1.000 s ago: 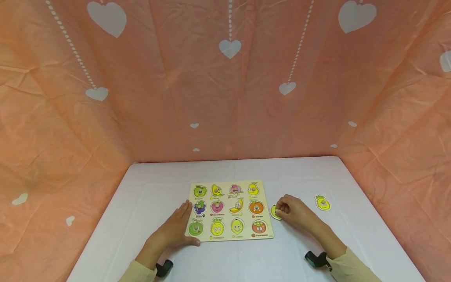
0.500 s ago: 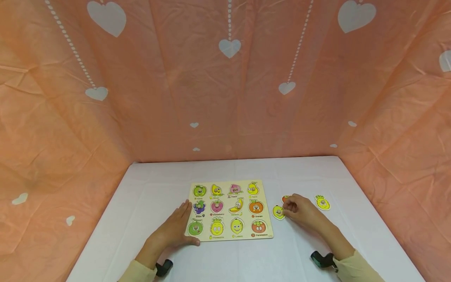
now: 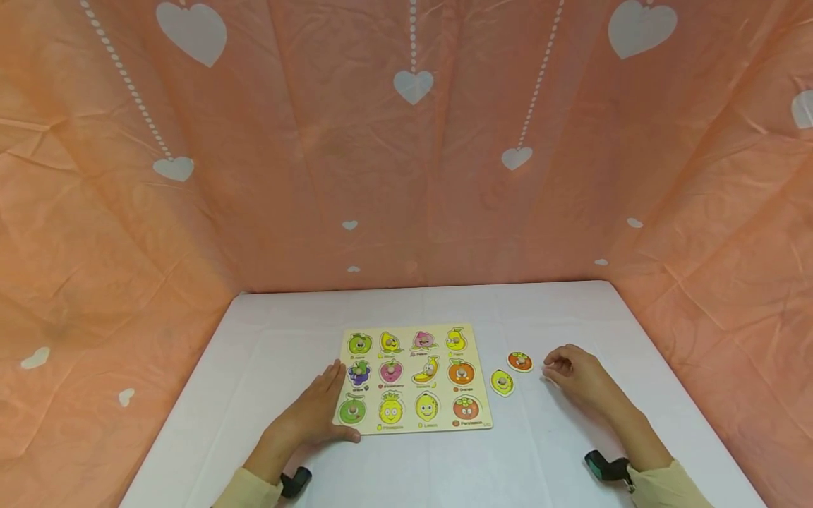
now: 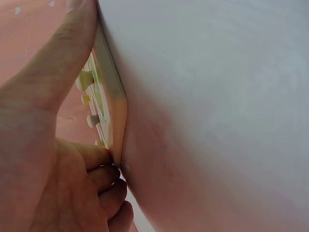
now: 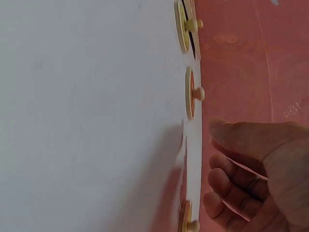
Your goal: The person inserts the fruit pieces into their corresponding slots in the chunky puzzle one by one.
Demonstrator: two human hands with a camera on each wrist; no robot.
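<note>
A wooden fruit puzzle board (image 3: 441, 425) lies on the white table; many of its fruits bear small knobs. My left hand (image 3: 312, 409) rests against its near-left corner, fingers along the left side and thumb at the front edge; the left wrist view shows the board's edge (image 4: 115, 104) between them. To the board's right lie a lemon piece (image 3: 502, 382) and a red persimmon piece (image 3: 520, 362). Right of these hovers my right hand (image 3: 579, 377), fingers loosely bent and holding nothing. Below it in the right wrist view, a knobbed piece (image 5: 185, 217) is cut off by the frame.
A white cloth covers the table (image 3: 267, 353). Orange curtains (image 3: 406, 176) with white hearts enclose the back and both sides. Black wrist cameras (image 3: 607, 467) sit at both sleeves.
My right hand has shifted the lemon piece slightly right, released it, and moved right, uncovering the persimmon piece. It now hides the pineapple piece in the head view. My left hand stays still.
</note>
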